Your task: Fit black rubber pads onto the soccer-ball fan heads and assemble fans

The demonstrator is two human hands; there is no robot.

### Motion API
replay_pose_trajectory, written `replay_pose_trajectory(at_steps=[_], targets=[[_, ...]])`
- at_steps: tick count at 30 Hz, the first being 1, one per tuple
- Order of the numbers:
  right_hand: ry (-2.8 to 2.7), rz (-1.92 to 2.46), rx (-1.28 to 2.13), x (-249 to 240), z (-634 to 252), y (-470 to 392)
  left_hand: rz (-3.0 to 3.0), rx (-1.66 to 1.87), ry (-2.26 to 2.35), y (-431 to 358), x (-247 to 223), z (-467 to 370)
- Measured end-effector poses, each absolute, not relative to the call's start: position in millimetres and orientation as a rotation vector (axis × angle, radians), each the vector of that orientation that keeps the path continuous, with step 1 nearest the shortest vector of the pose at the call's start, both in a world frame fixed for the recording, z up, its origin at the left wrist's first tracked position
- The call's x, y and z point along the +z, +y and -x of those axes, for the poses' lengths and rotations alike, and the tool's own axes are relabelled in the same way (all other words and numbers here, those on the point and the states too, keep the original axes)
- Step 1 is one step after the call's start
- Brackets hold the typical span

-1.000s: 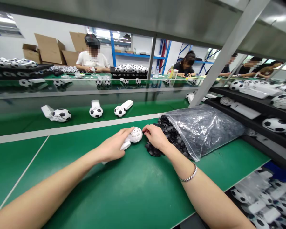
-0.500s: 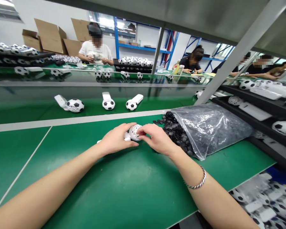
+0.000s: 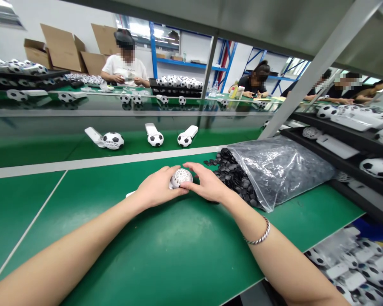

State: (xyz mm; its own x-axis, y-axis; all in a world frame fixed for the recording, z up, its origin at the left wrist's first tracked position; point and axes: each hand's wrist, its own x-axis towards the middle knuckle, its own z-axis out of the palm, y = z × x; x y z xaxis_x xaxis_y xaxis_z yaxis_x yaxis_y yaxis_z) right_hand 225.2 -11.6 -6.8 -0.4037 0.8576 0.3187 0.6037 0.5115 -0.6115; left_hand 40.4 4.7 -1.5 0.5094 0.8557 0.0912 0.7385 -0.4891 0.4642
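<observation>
A white ball-shaped part [image 3: 181, 177] with an openwork shell is held above the green table [image 3: 166, 250]. My left hand [image 3: 159, 186] is wrapped round its left side, and a white handle end shows behind that wrist. On the right, my right hand [image 3: 206, 182] has thumb and fingers on the same ball. Whether its fingertips hold a small piece cannot be made out. Just beyond my right hand, black pieces [image 3: 234, 176] spill from a clear plastic bag [image 3: 284, 170].
Three football-patterned parts with handles, one of them a white part [image 3: 155, 138], lie on the green belt [image 3: 51, 146] beyond a pale strip. Black trays [image 3: 344, 159] of parts stand at the right, below a slanted metal post [image 3: 306, 76]. People sit across the line.
My right hand has opened slightly round the ball, whose openwork face now shows more. The three parts on the belt have shifted right. The view has moved slightly.
</observation>
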Motion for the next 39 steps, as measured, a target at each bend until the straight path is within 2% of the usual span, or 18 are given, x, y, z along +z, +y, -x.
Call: replay_pose_trajectory(at_steps=[3, 10, 27, 35, 39], targets=[[-2.215, 1.171, 0.622, -6.5, -225.6, -11.4, -2.38, 0.439, 1.306, 3.7, 0.4, -41.2], [-2.209, 1.206, 0.527, -5.8, -222.4, -10.3, -2.278, 0.432, 1.308, 4.3, 5.1, -41.7], [-2.059, 1.055, 0.931, -11.9, -233.0, -3.5, -2.26, 0.398, 1.389, 5.8, 1.8, -41.4], [-2.047, 1.138, 0.766, -14.5, -227.0, -0.7, -2.273, 0.378, 1.405, 4.8, 7.0, -39.6], [-2.021, 1.56, 0.274, -21.6, -237.0, 16.9, -2.354, 0.346, 1.326, 4.4, 4.2, -39.4]])
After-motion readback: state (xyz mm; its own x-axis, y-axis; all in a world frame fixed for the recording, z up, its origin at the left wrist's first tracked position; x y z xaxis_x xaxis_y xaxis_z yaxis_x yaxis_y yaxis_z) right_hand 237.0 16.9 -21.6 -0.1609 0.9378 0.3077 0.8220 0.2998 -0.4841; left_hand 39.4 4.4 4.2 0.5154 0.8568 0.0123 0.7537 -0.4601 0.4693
